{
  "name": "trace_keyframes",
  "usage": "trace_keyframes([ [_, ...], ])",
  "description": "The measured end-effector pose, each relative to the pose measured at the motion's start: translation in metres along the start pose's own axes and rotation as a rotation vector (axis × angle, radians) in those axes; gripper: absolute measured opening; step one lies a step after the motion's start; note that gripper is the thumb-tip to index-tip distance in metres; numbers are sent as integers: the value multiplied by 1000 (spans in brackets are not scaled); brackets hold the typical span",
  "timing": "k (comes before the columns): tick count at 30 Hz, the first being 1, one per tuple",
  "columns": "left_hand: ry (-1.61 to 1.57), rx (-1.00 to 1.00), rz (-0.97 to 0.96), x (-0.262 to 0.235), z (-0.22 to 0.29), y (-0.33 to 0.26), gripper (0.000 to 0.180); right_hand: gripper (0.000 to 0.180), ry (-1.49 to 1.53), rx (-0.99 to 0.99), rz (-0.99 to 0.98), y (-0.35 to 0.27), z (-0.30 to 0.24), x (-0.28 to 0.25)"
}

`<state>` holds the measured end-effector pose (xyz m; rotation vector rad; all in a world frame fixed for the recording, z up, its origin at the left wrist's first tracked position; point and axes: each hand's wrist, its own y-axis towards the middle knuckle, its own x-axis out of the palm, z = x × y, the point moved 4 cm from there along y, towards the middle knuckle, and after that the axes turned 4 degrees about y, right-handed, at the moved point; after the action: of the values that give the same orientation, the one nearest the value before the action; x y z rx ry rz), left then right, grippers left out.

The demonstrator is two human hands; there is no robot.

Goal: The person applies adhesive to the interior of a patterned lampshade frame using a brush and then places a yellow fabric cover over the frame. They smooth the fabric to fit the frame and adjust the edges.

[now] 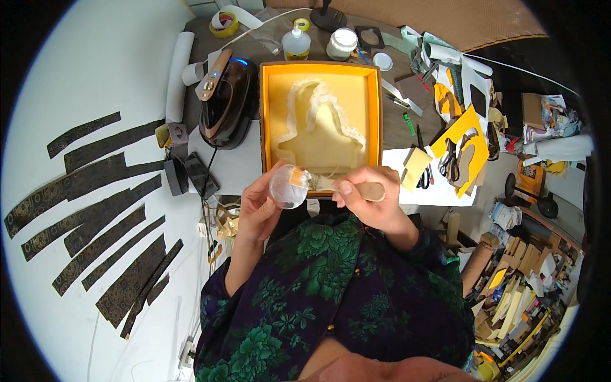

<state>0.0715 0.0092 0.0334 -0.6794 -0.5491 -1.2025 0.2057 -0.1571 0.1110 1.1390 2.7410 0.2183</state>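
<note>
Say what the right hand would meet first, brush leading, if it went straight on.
Probably the clear cup in the left hand: the brush in the right hand points there, though depth is unclear.

1 left hand [256, 202] and 1 right hand [377, 202] recorded, total 2. Clear round container [287, 195], 1. Flat brush [371, 191], 1. Orange-walled box [374, 121], 1. Iron [226, 105], 1. Pump bottle [296, 47], 1. White jar [342, 43], 1; white disc [382, 62], 1. Yellow tape rolls [223, 30], 2. Small green implement [408, 124], 1. Scissors [450, 167], at least 1 pair; close crowding prevents a firm figure. Dark patterned strips [95, 170], at least 8; overlaps prevent an exact total.
</note>
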Motion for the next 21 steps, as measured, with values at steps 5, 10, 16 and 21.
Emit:
trace_keyframes([
  [5,11,58,-69,11,3,2,71,17,208,119,180,-20,-14,-6],
  [10,68,93,-66,27,4,7,70,17,453,85,323,-15,-26,10],
  [16,81,129,-120,31,9,7,70,20,281,76,202,-25,-34,10],
  [21,-7,94,-122,28,11,6,72,22,386,37,334,-30,-34,-10],
])
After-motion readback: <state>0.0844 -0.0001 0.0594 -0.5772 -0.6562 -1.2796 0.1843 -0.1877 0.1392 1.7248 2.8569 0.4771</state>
